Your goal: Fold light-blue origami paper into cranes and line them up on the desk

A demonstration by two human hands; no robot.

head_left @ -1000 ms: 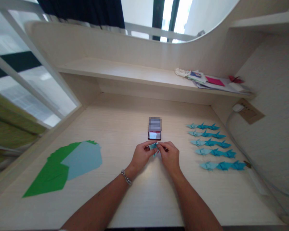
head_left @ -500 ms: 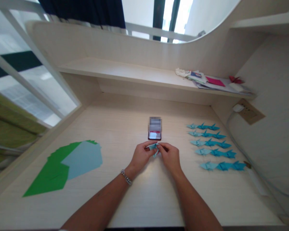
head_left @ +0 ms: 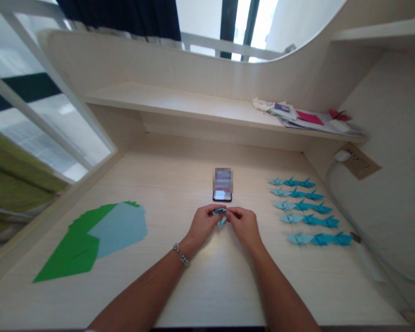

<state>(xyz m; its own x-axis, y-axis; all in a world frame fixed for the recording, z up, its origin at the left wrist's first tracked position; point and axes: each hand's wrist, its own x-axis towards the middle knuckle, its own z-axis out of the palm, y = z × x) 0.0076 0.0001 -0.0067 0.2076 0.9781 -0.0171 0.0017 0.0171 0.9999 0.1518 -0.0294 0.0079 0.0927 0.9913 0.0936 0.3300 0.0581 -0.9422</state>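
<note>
You are seated at a pale wooden desk (head_left: pixel 166 184) built into an alcove, with a shelf (head_left: pixel 166 102) running across the back and a window to your 10 o'clock. Both your hands meet just in front of you at 12 o'clock, over the middle of the desk. Your left hand (head_left: pixel 203 225) and right hand (head_left: pixel 245 226) are closed together on a small piece of blue folded paper (head_left: pixel 221 215), pinched between thumbs and fingertips so that only a sliver and one point show between them. How tightly each finger presses cannot be told from here, but neither hand is open.

The paper looks thin and very light, stiff only along its creases, and it would likely crumple or tear if squeezed across a flat panel. It is probably best held at the folded edges and points, with light pressure.

Just beyond your hands at 12 o'clock lies a phone (head_left: pixel 222 195) flat on the desk, near but not touching them. At your 2 o'clock sit rows of finished blue paper cranes (head_left: pixel 307 210), well apart from your hands. At your 9 o'clock lies a stack of flat sheets (head_left: pixel 90 240), green with a light blue one on top. On the shelf at 1 o'clock is a heap of papers (head_left: pixel 304 117), and a wall socket (head_left: pixel 358 159) with a cable sits at 2 o'clock.
</note>
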